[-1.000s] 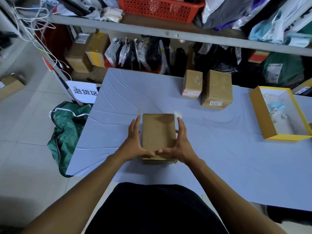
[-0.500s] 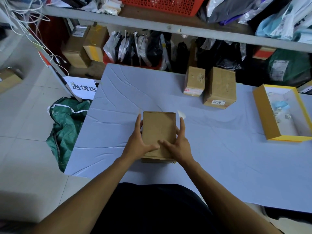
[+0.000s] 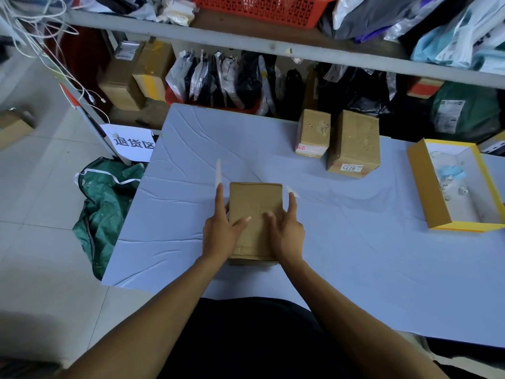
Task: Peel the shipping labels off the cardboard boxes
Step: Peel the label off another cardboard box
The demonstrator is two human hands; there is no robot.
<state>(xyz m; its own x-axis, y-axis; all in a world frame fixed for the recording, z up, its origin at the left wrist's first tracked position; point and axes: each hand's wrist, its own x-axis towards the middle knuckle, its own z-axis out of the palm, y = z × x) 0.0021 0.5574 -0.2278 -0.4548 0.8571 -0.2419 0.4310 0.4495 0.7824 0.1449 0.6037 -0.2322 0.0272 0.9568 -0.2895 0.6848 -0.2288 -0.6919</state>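
Observation:
A plain brown cardboard box (image 3: 255, 201) lies flat on the blue-grey table (image 3: 341, 242) in front of me. My left hand (image 3: 220, 233) holds its left side, index finger straight along the edge and thumb laid over the top. My right hand (image 3: 287, 233) holds the right side the same way. A white strip (image 3: 217, 172) sticks up past my left fingertip. A smaller white flap (image 3: 291, 190) shows by my right fingertip. I cannot tell if either is stuck to the box.
Two more cardboard boxes stand at the table's far edge: a small one (image 3: 313, 132) and a larger one (image 3: 354, 138) with a white label (image 3: 351, 168). An open yellow box (image 3: 426, 187) sits at the right. A green bag (image 3: 106, 209) lies on the floor at the left.
Both thumbs have slid farther onto the box's top. The white strip at the left now shows taller beyond my left fingertip. The box stays between my hands.

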